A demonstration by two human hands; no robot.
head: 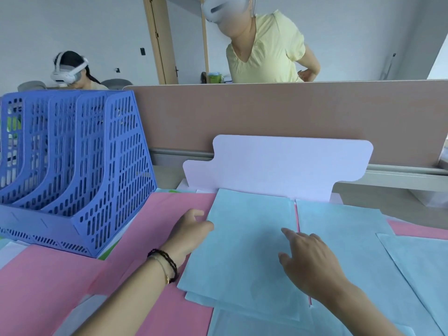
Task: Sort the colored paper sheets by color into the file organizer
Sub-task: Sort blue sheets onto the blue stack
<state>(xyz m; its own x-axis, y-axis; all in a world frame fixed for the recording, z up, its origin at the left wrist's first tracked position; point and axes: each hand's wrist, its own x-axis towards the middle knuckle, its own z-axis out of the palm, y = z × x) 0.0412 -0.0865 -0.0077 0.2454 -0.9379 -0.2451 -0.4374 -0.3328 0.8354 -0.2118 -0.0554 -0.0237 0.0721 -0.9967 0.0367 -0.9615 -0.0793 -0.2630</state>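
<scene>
A small stack of light blue sheets (pixel 244 243) lies in front of me on the desk. My left hand (pixel 191 232) grips its left edge, thumb on top and fingers under the paper. My right hand (pixel 308 260) rests flat on the stack's right side, fingers spread. More blue sheets (pixel 344 229) lie to the right, and pink sheets (pixel 155 214) lie under and to the left. The blue perforated file organizer (pixel 80 166) stands at the left; green paper shows through its far-left slot.
A white cut-out board (pixel 278 166) leans against the brown desk divider (pixel 266 112) behind the papers. Beyond the divider are two people wearing headsets, one in a yellow top (pixel 264 49) and one seated at the far left (pixel 70 71). White sheets (pixel 9 251) peek out at the left.
</scene>
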